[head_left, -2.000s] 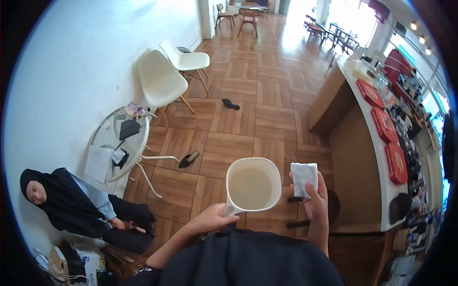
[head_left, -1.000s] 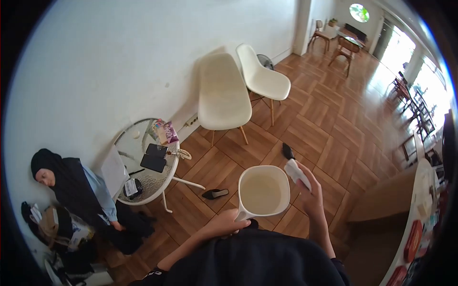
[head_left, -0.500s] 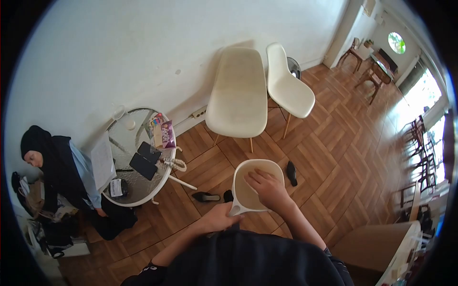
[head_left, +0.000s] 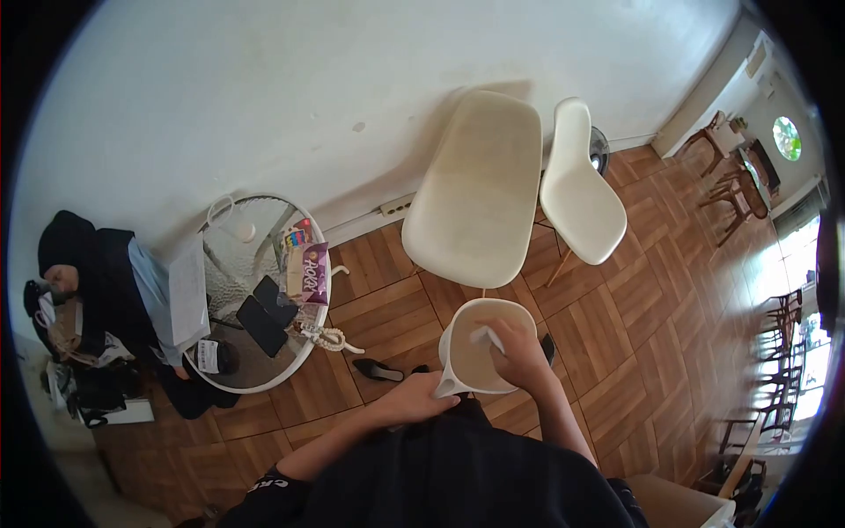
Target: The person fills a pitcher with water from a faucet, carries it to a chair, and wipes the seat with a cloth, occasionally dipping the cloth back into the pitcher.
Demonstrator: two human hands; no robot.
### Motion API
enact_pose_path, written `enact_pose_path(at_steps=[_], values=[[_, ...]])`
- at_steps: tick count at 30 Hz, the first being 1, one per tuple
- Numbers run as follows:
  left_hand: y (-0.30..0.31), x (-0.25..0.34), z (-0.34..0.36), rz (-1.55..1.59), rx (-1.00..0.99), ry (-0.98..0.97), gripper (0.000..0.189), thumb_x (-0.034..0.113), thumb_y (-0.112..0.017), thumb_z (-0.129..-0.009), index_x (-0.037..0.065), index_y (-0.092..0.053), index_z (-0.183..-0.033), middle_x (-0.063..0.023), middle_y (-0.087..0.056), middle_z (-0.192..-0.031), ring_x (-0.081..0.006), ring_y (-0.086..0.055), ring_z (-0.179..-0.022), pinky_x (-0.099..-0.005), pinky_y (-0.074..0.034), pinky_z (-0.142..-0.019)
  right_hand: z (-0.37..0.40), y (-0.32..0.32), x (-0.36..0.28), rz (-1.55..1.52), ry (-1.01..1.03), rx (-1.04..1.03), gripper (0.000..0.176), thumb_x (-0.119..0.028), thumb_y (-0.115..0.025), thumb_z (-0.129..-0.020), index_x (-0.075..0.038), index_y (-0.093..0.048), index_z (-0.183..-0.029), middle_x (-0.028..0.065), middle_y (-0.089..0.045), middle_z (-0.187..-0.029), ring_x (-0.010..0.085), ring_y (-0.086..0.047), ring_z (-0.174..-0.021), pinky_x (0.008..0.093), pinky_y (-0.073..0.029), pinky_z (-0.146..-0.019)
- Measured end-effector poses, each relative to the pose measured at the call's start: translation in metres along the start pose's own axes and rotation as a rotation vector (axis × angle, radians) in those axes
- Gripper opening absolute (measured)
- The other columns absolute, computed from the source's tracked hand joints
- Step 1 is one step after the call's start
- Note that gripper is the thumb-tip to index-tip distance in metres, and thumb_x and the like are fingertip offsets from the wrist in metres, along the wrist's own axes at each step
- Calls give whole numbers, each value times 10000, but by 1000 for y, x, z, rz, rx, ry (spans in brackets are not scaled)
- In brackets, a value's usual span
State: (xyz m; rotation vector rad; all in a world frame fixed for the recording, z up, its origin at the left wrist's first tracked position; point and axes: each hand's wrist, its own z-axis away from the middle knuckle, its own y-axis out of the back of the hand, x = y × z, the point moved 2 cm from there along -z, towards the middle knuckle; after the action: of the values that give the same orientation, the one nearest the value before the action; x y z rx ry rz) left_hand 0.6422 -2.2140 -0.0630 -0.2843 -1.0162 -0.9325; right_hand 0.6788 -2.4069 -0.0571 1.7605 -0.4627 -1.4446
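Your left hand [head_left: 421, 398] has its grip clenched on the handle of a white jug [head_left: 458, 365], held at your chest above the wooden floor [head_left: 387, 308]. Your right hand [head_left: 521, 356] pinches a white cloth [head_left: 487, 335] inside the jug.

- handle of the white jug [head_left: 464, 354] is covered by the left hand [head_left: 414, 400] closed round it.
- the cloth [head_left: 487, 335] is mostly hidden under the right hand [head_left: 521, 354] gripping it inside the jug; only a corner is seen.
- a dark shoe [head_left: 548, 348] is half screened by the jug's right rim.
- the seated person [head_left: 97, 282], far left, is clipped by the lens edge.
- the chairs [head_left: 775, 370] at right are washed out by glare.
- lettering on the purple packet [head_left: 314, 273] is too small to be read.
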Motion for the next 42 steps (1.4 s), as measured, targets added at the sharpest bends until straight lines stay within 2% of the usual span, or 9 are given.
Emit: enact_pose_path(at_steps=[1, 4, 7, 11, 13, 16, 25, 35, 42], values=[[-1, 0, -6, 35, 3, 44, 408, 275, -589, -848, -5, -504, -1132, -135, -625, -908, -206, -604, -794, -324, -464, -725, -7, 1, 7, -76, 36, 108, 341, -138, -621, -732, -36, -515, -1040, 178, -575, -970, 360, -547, -904, 425, -438, -786], [-7, -14, -23, 106, 118, -76, 405, 274, -592, -850, 9, -498, -1141, -91, -613, -784, -153, -577, -636, -293, -463, -603, -27, -8, 26, -123, 30, 101, 371, -234, -685, -741, -35, -485, -982, 203, -562, -950, 366, -547, -896, 435, -431, -758], [-5, -21, -40, 128, 133, -12, 399, 288, -592, -850, 23, -503, -1136, -56, -578, -684, -116, -537, -545, -271, -438, -526, -42, -30, 52, -144, -7, 95, 475, -351, -728, -725, -34, -465, -962, 199, -569, -893, 366, -565, -847, 442, -441, -697], [-2, -47, -66, 239, 156, 39, 399, 302, -590, -850, 30, -505, -1129, -49, -567, -656, -116, -536, -540, -274, -436, -517, -64, -61, 83, -128, 14, 24, 553, -437, -742, -686, -42, -460, -951, 170, -583, -762, 359, -585, -716, 427, -451, -609], [-3, -72, -84, 196, 161, 102, 410, 311, -584, -850, 28, -500, -1136, -53, -570, -665, -119, -534, -532, -281, -439, -508, -77, -84, 104, -97, -13, -41, 525, -437, -764, -659, -41, -500, -880, 126, -559, -643, 288, -561, -569, 378, -434, -512], [-2, -111, -111, 183, 198, 92, 418, 315, -578, -851, 22, -497, -1138, -64, -577, -675, -130, -543, -536, -291, -448, -511, -92, -131, 139, -59, 103, -65, 520, -490, -709, -697, -18, -518, -801, 153, -541, -589, 348, -554, -557, 415, -432, -514], [-1, -254, -195, 138, 286, 94, 431, 312, -573, -854, 26, -491, -1166, -84, -585, -702, -146, -560, -546, -294, -461, -519, -125, -272, 230, -132, 394, -121, 388, -335, -530, -894, -22, -554, -667, 162, -538, -582, 359, -520, -528, 420, -416, -495], [-31, -387, -259, 386, 349, 128, 310, 248, -565, -875, 57, -505, -1112, 0, -495, -605, -75, -465, -468, -238, -396, -434, -140, -400, 299, -161, 511, 25, 341, -213, -495, -909, -22, -586, -641, 185, -556, -582, 373, -542, -526, 448, -435, -490], [-44, -434, -287, 563, 479, -19, 223, 194, -567, -874, 41, -527, -1032, 18, -457, -582, -69, -429, -455, -231, -370, -419, -165, -432, 311, -120, 536, 80, 355, -211, -508, -900, -4, -586, -623, 201, -550, -554, 384, -539, -489, 464, -424, -468]])
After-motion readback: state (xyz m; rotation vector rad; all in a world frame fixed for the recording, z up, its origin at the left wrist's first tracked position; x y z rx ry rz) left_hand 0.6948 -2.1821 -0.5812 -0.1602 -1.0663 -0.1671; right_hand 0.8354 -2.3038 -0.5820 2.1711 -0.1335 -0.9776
